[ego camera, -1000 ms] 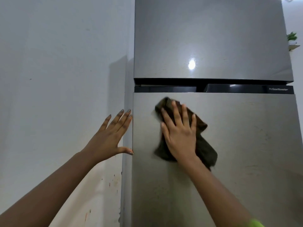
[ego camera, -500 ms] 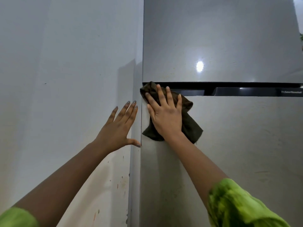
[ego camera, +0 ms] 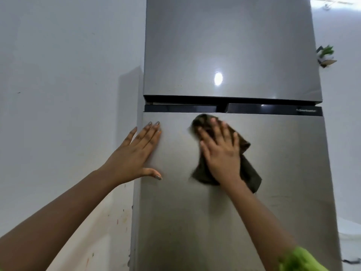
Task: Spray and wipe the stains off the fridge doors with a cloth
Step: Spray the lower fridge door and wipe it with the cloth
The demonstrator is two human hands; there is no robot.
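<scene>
So since half a second ago the cloth (ego camera: 252, 177) has slid right, off the top left corner of the lower fridge door (ego camera: 289, 192) and in toward the middle. It sits just under the dark strip (ego camera: 273, 110) between the two doors. The right hand (ego camera: 221, 153) is flat on top of it, fingers spread and straight, pressing it to the steel; both are a bit motion-blurred. The cloth is dark olive-brown and bunched, with a corner hanging out below the wrist.

The left hand (ego camera: 134, 153) has shifted onto the door's left edge. It's palm-flat, fingers straight and close together, thumb stuck out to the side, holding nothing.

The upper door (ego camera: 224, 40) shows a bright glare spot (ego camera: 218, 78). There's a white wall (ego camera: 68, 75) on the left with small coloured specks low down, a green sleeve (ego camera: 298, 259) on the right arm, and a small plant (ego camera: 326, 52) off to the right.
</scene>
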